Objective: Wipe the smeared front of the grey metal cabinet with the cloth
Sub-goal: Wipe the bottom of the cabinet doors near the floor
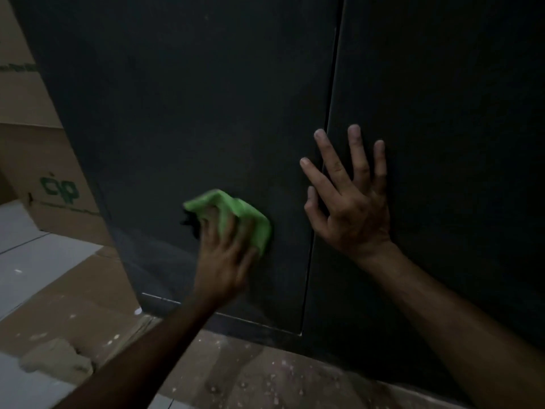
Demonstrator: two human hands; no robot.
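Dim on my feed. Cabinet (206, 113) fills most of the view: dark grey metal front, two doors with a vertical seam (324, 172) between them. Lower part of the left door shows a paler hazy smear (153, 255), just left of and below the cloth. Bottom edge of the door has a thin bright strip above the floor.

Floor (250, 370) is brownish, dusty, flecked with white specks. Paler tile or sheet (35, 261) at far left. Cardboard box (56, 184) with green printing stands left of the cabinet, close to its side. A pale crumpled lump (56, 361) lies on the floor at lower left; can't tell what it is.

Left hand (224, 255) presses the bright green cloth (239, 214) against the left door, low, fingers curled over the bunched fabric; hand is motion-blurred. Right hand (348, 196) lies flat, fingers spread and straight, holding nothing, palm across the seam onto the right door. Nothing blocks the door front besides the two hands.
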